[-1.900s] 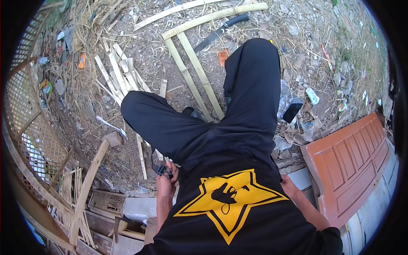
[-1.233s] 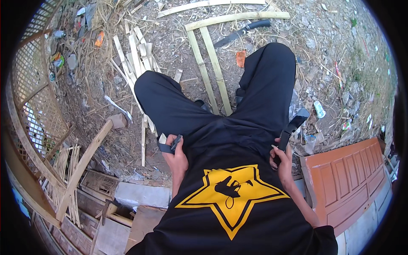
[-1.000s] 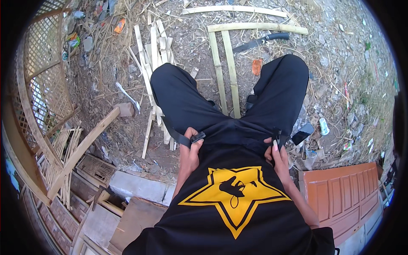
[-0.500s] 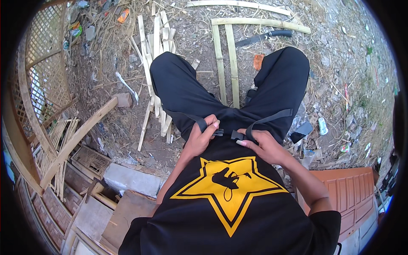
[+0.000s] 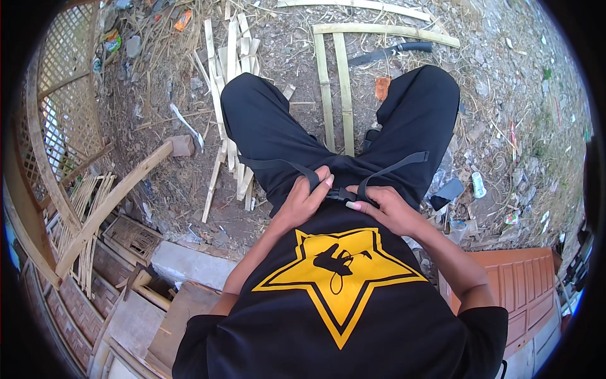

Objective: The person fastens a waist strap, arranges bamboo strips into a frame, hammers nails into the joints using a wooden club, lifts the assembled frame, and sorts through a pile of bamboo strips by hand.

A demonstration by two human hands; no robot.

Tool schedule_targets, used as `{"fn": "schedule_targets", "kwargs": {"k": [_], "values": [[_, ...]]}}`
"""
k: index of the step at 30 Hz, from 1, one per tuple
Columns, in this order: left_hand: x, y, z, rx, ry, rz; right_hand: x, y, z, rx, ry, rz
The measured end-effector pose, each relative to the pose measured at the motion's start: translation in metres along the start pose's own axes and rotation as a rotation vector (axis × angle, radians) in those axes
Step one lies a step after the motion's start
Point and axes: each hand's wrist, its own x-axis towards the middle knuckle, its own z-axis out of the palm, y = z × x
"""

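A pale can (image 5: 479, 184) lies on the littered ground (image 5: 505, 139) beyond the right thigh; what it contains cannot be seen. Clear plastic (image 5: 442, 170) is crumpled near it, beside a dark flat rectangular thing (image 5: 447, 194).

The left hand (image 5: 303, 201) has its grip pressed together, thumb and forefinger pinching the left end of a black buckle (image 5: 341, 194) where the webbing enters. The right hand (image 5: 394, 211) pinches the other end, its thumb along the near side and its fingers curled beyond, partly hidden by the strap. Neither grip is spread wide.

The buckle sits between the two hands, in front of the waist, just above the yellow star (image 5: 341, 278) on the black shirt (image 5: 265, 335). It is small, dark and plastic-looking; its two halves meet, though whether they are fully locked cannot be told. From the left half, a black strap (image 5: 278, 165) runs out over the left thigh. On the right, another black strap (image 5: 398, 165) arches up from the fingers, its squared end lying over the dark trousers (image 5: 420, 107).
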Motion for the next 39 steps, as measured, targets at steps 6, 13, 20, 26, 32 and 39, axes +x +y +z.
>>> {"fn": "schedule_targets", "kwargs": {"k": [6,13,20,26,32,39], "values": [[0.002,-0.002,-0.001,0.144,-0.143,0.088,0.002,0.011,0.005,-0.053,-0.012,-0.103],[0.005,-0.006,0.009,0.076,-0.142,-0.001,0.012,0.019,0.010,0.002,-0.014,-0.119],[0.004,-0.017,0.001,0.196,-0.345,0.039,0.023,0.010,-0.006,-0.170,-0.214,0.050],[0.022,0.010,-0.031,0.142,-0.545,-0.192,0.022,0.008,-0.039,0.127,-0.207,0.293],[0.055,0.040,-0.087,0.106,-0.276,-0.193,0.055,-0.038,-0.138,0.678,0.237,-0.035],[0.096,0.099,-0.090,0.462,-0.184,-0.058,0.129,0.003,-0.217,-0.170,0.516,-0.132]]}}
